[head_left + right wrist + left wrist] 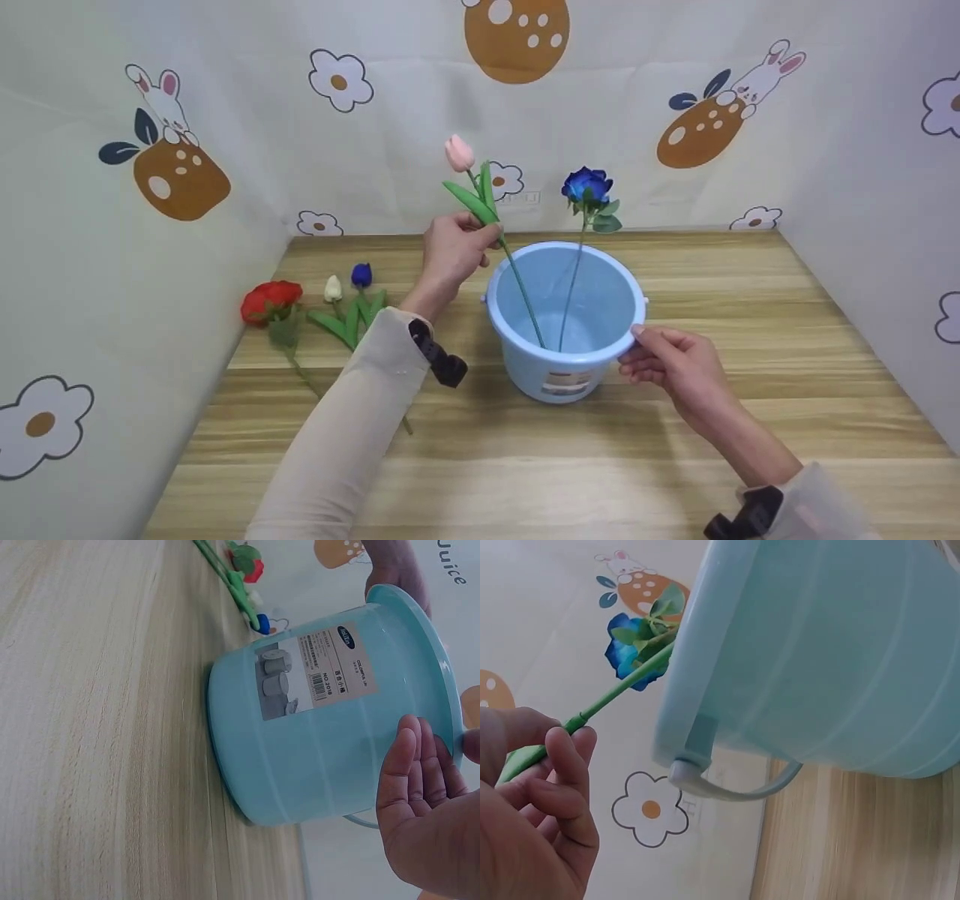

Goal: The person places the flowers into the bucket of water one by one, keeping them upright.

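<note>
A light blue bucket [525, 375] stands upright on the table, its label [319, 671] plain in the right wrist view. My left hand [456, 251] pinches the stem of a pink tulip [459, 154] just under its leaves, at the bucket's left rim. The tulip's lower stem [525, 289] reaches down inside the bucket. Leaning in the same bucket is a blue rose [587, 186], its bloom well above the rim. My right hand [679, 367] grips the rim at the front right, thumb on top and fingers against the outer wall.
On the table's left lie a red flower [271, 301], a white tulip [333, 288] and a dark blue tulip [361, 274]; my left sleeve [337, 435] hides part of their stems. Printed cloth walls [405, 150] border the table [750, 300] at the back and both sides.
</note>
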`<action>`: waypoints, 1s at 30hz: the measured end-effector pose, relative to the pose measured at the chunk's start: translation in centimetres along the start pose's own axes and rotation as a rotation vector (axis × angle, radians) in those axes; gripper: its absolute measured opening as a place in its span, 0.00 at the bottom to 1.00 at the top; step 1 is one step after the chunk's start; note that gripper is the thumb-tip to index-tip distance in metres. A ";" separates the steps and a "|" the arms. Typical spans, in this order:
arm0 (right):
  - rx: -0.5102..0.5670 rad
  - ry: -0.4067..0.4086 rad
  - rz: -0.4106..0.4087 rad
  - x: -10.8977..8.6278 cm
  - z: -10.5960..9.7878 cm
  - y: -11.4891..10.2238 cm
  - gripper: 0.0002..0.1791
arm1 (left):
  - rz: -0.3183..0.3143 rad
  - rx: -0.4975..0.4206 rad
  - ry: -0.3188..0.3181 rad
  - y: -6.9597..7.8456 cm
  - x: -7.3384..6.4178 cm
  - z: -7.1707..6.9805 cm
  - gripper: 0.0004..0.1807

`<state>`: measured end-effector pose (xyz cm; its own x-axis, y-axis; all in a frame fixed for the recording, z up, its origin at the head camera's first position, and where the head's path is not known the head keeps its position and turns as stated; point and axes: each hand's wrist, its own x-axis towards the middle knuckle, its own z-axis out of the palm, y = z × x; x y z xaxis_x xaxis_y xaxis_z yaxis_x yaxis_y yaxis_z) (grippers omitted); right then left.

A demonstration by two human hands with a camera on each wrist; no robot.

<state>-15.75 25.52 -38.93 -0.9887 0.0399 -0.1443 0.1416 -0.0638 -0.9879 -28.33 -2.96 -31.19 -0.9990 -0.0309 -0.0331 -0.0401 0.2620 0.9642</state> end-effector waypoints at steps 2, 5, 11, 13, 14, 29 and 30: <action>-0.002 0.000 -0.004 0.0 0.0 0.0 0.12 | -0.003 0.022 -0.012 0.1 -0.1 0.3 0.07; 0.009 0.000 -0.010 0.0 0.0 0.1 0.12 | 0.004 0.055 -0.022 0.3 -0.2 0.6 0.08; 0.011 0.006 -0.007 0.0 0.1 0.0 0.13 | -0.001 0.137 -0.037 0.5 -0.3 1.3 0.09; 0.003 0.006 -0.003 0.0 0.1 0.0 0.13 | -0.013 0.172 -0.046 0.6 -0.2 1.7 0.09; -0.001 0.004 -0.002 0.0 0.1 0.0 0.13 | -0.019 0.189 -0.052 0.7 -0.2 1.9 0.09; -0.017 0.007 0.014 0.0 0.0 0.1 0.13 | -0.019 0.331 -0.126 1.1 -0.4 3.7 0.10; -0.018 0.008 0.014 0.0 0.0 0.1 0.13 | -0.019 0.340 -0.132 1.1 -0.4 3.8 0.10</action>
<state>-15.76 25.56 -38.99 -0.9863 0.0469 -0.1583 0.1562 -0.0461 -0.9866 -28.07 1.01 -31.08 -0.9912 0.0806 -0.1049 -0.0407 0.5686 0.8216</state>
